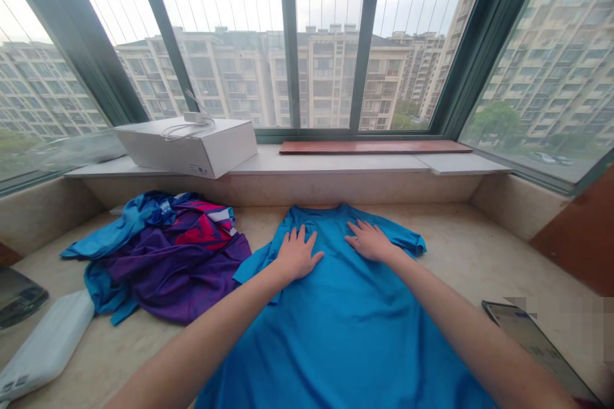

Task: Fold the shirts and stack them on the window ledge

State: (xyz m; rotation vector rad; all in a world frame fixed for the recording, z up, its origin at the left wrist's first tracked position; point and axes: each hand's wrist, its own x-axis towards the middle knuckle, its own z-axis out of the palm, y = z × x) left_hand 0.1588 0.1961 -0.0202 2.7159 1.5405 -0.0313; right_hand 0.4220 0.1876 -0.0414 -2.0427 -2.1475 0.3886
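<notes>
A blue T-shirt point(350, 313) lies spread on the stone sill, its collar toward the window and its hem running out of view below. My left hand point(298, 254) rests flat on the upper left of the shirt, fingers spread. On the upper right, near the shoulder, my right hand point(369, 240) lies palm down with its fingers apart. Both sleeves stick out to the sides, and soft creases cross the chest. Left of the shirt is a crumpled pile of purple, blue and pink clothes point(177, 275).
A white box point(192, 144) with a white cable and plug on top stands on the ledge. Beside it lies a reddish-brown board point(374, 147). At the left are a white power bank point(52, 345) and a dark glossy object point(19, 297); at the right is a phone point(537, 339).
</notes>
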